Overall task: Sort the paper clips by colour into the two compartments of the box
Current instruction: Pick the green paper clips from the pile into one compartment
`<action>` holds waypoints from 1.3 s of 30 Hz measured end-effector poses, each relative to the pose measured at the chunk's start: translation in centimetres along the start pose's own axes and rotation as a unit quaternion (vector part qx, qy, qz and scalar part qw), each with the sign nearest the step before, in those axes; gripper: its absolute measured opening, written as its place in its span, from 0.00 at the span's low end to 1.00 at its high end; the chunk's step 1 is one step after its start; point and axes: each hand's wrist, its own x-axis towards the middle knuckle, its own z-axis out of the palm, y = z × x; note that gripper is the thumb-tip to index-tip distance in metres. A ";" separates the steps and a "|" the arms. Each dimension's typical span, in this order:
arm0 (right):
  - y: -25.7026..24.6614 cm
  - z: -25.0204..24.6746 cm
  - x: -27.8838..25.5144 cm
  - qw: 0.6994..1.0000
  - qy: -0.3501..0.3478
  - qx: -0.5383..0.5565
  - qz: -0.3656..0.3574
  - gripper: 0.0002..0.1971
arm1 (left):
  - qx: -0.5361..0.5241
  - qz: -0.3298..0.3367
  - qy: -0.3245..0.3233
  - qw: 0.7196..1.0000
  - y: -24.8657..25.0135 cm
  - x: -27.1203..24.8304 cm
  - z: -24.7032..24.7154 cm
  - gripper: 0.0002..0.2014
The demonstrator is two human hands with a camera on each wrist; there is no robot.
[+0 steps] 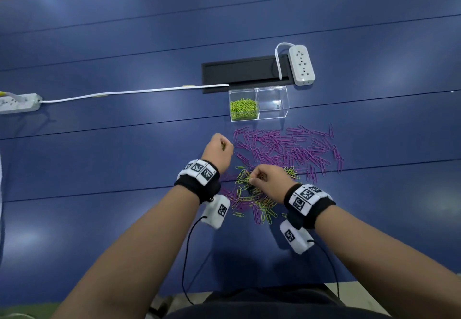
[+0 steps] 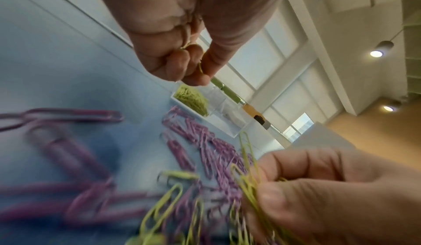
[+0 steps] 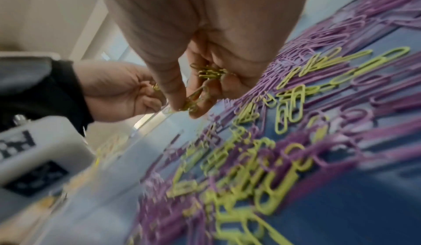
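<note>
We see wide bare blue table left of the work. The clear box holds green clips in its left compartment; nothing shows in its right. Purple clips lie spread just before it. Our left hand curls round green clips; our right hand pinches several from the mixed pile.

From my head view the left hand curls so I can't count the green clips inside it. Both wrist views smear the nearest purple clips. The left power strip is cut by the edge.
</note>
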 end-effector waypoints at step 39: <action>-6.5 -10.3 13.5 0.980 0.130 -0.148 -0.038 0.12 | 0.115 0.080 -0.066 0.988 -1.3 -1.8 3.4 0.05</action>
